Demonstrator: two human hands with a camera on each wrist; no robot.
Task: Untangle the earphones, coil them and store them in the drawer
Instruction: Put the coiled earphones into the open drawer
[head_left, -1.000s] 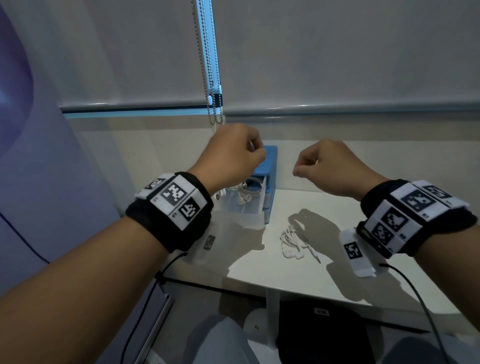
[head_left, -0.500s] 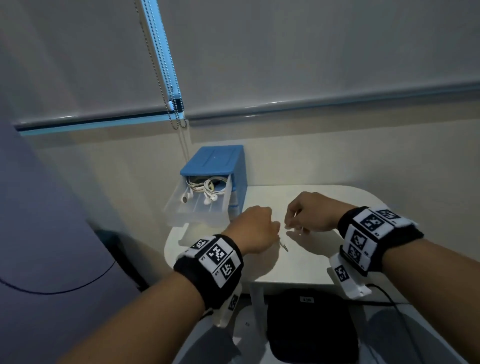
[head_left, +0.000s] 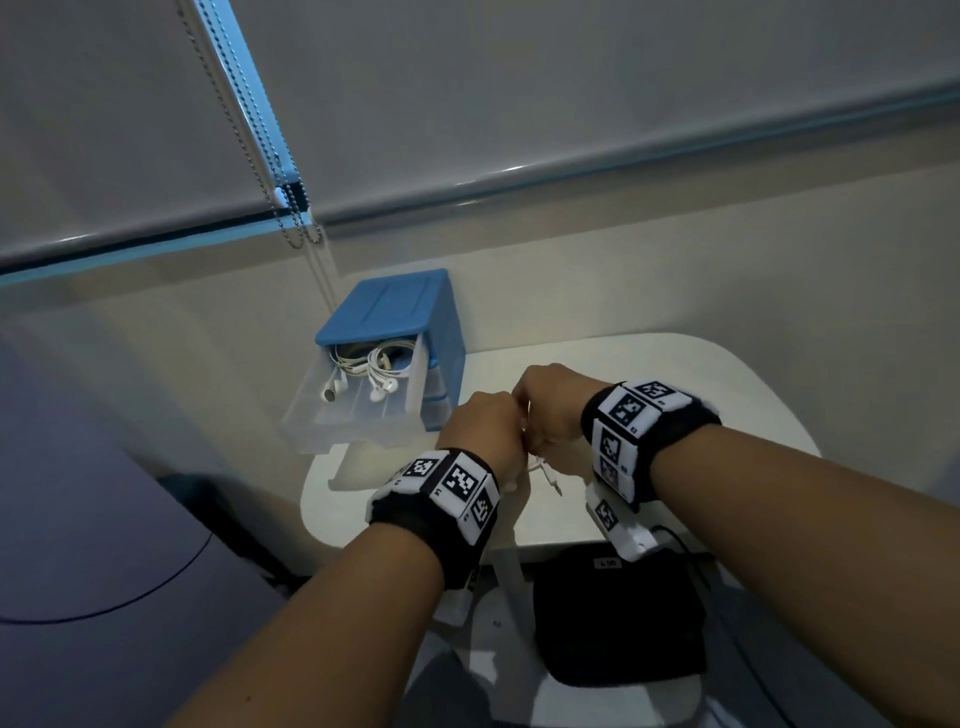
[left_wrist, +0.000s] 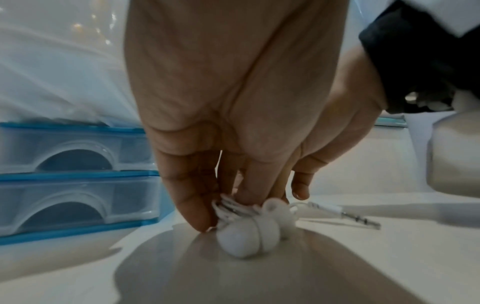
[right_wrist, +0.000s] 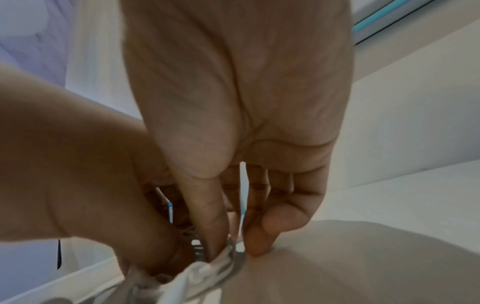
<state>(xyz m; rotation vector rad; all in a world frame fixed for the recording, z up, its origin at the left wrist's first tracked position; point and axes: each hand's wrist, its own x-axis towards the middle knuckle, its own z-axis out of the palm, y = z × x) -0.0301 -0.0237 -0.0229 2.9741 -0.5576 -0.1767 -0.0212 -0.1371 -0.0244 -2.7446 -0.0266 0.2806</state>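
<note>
A tangled bundle of white earphones (left_wrist: 246, 230) lies on the white table (head_left: 675, 384), its metal plug (left_wrist: 358, 219) trailing out to the right. In the left wrist view my left hand (left_wrist: 223, 205) pinches the cord bunch just above the earbuds. My right hand (head_left: 545, 410) sits close against the left, and its thumb and fingers (right_wrist: 223, 242) pinch the same white cord (right_wrist: 202, 273). In the head view only a short loop of the earphones and the plug (head_left: 550, 475) show below my left hand (head_left: 488, 431). The blue drawer unit (head_left: 395, 312) stands at the table's back left, its clear top drawer (head_left: 353, 421) pulled out.
Two coiled white earphone sets (head_left: 374, 369) lie in the pulled-out drawer. Two lower drawers (left_wrist: 72, 195) of the unit are closed. A black bag (head_left: 613, 618) sits below the table's front edge. Blind chains (head_left: 291, 208) hang by the wall behind.
Both hands dropped from in front of the drawer to the tabletop, came together and took hold of the earphones that lay loose. The head view has swung, shifting the drawer unit leftward.
</note>
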